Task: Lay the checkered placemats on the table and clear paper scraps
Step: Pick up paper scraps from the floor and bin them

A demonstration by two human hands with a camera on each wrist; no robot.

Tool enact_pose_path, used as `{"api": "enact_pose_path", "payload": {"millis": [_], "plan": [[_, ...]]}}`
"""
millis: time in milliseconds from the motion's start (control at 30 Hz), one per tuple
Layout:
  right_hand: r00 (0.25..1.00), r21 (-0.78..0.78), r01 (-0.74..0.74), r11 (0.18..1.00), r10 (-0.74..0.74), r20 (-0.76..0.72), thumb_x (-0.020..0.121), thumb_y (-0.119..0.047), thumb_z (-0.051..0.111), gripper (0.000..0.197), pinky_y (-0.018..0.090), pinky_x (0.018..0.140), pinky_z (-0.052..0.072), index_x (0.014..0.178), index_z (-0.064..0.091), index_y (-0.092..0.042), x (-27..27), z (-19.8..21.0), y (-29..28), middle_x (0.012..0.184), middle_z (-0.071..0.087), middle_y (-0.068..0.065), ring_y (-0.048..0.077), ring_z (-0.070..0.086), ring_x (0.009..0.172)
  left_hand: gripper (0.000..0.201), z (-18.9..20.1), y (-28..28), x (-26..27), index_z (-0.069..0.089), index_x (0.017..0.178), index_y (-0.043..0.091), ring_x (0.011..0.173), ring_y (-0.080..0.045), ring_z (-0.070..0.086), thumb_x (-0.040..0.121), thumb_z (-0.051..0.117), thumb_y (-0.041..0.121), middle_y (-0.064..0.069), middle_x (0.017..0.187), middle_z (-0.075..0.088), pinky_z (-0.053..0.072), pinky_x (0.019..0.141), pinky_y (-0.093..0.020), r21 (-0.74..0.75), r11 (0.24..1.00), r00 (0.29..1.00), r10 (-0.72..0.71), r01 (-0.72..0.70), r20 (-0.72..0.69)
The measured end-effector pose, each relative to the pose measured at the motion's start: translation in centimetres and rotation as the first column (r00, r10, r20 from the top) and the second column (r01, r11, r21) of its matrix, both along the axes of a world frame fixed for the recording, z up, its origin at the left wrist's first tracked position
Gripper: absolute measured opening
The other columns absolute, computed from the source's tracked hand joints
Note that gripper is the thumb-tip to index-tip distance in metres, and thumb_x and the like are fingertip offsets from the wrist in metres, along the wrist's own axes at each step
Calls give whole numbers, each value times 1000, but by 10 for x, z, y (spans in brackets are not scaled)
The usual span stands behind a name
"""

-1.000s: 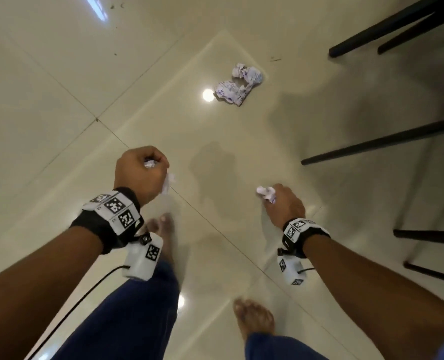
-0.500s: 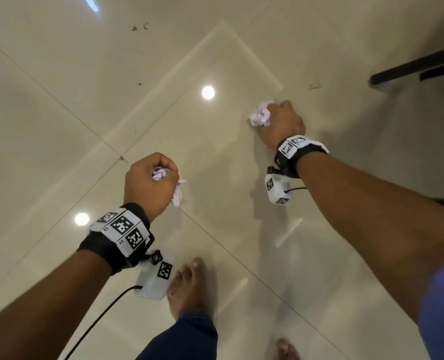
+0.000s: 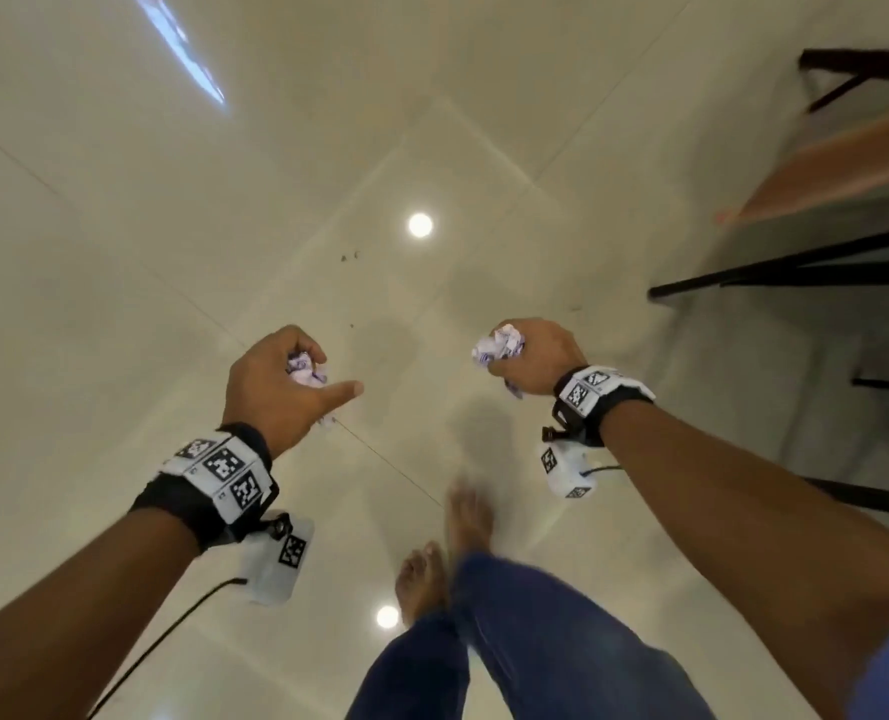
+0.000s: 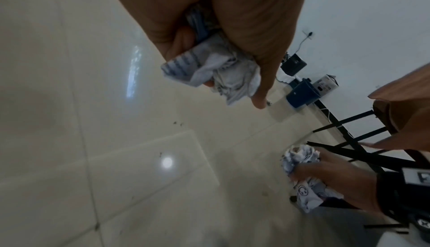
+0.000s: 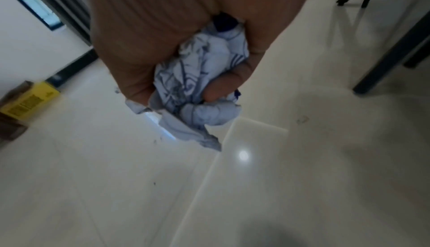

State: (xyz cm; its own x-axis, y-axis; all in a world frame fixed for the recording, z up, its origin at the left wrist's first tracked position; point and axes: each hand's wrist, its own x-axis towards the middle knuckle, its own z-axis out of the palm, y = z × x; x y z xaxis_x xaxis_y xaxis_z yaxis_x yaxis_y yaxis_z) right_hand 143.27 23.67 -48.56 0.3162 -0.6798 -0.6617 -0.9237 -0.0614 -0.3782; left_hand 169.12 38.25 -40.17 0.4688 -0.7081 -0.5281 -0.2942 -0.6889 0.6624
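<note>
Both hands hang over the glossy tiled floor, each curled round crumpled white paper with blue print. My left hand (image 3: 281, 376) grips one wad of paper scraps (image 3: 304, 374), its thumb sticking out to the right; the same wad (image 4: 216, 72) fills the left wrist view. My right hand (image 3: 535, 356) grips a larger bundle of scraps (image 3: 499, 348), which bulges out of the fist in the right wrist view (image 5: 200, 85) and also shows low right in the left wrist view (image 4: 302, 173). No placemats are in view.
A wooden tabletop (image 3: 847, 158) on black legs (image 3: 775, 267) stands at the right. My bare feet (image 3: 424, 579) and blue trousers are below. A dark blue bin (image 4: 302, 94) stands by the far wall, and a yellow box (image 5: 30, 100) lies at the left wall.
The two scraps that lay on the floor are gone; my right hand reached out to them, took them up and drew back with a bigger bundle. The view has tilted toward the table.
</note>
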Motion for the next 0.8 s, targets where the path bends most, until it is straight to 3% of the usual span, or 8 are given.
{"api": "enact_pose_path", "payload": {"millis": [100,200,267,433,567,667,800], "plan": [[995,-57,63,996,-58,82,74,-40,67,23,27,67,46,81,66,-17,32,51,-68,74,69,-4,20,62,75,45,54,-68,39,56,88,19,72,-12,57,59,90,21,0,84,61,42,59,-19,1,995,992,-95,95,78],[986,-60,121,991,-113,124,78,-37,66,23,26,68,39,81,67,-14,60,81,-129,79,64,-1,18,54,73,38,86,-143,72,55,89,17,66,-21,54,63,77,1,-6,86,61,42,55,-21,19,994,984,-111,109,140],[969,-19,190,982,-185,164,77,-37,67,23,25,63,38,78,64,-14,79,90,-173,73,62,-5,16,55,69,33,98,-201,93,55,86,16,62,-23,52,65,71,-4,-6,81,60,42,53,-22,7,997,984,-79,79,161],[923,53,294,954,-298,245,75,-32,71,16,21,61,39,66,59,-25,105,114,-264,63,59,-16,6,57,65,28,105,-335,113,61,81,17,63,-20,57,69,66,-7,-1,76,63,43,58,-22,-24,1000,997,-5,7,78],[915,56,344,937,-348,207,71,-34,73,22,22,59,39,63,56,-23,104,142,-338,64,58,-11,13,58,67,27,112,-440,99,64,75,19,63,-20,58,70,67,-7,1,77,66,47,61,-26,-32,999,1000,7,-7,6],[926,43,354,934,-357,126,70,-34,72,27,24,61,37,60,49,-22,90,156,-402,63,55,-9,19,57,68,20,114,-520,79,69,74,16,68,-20,62,71,70,-4,-1,79,70,50,64,-27,-23,997,997,-68,68,-32],[921,-4,389,921,-389,18,74,-36,69,30,24,64,36,60,44,-26,67,156,-488,65,54,-10,19,55,71,29,104,-620,61,72,72,20,69,-21,64,70,66,-8,-2,81,72,51,64,-26,-2,984,980,-179,179,-84]]}}
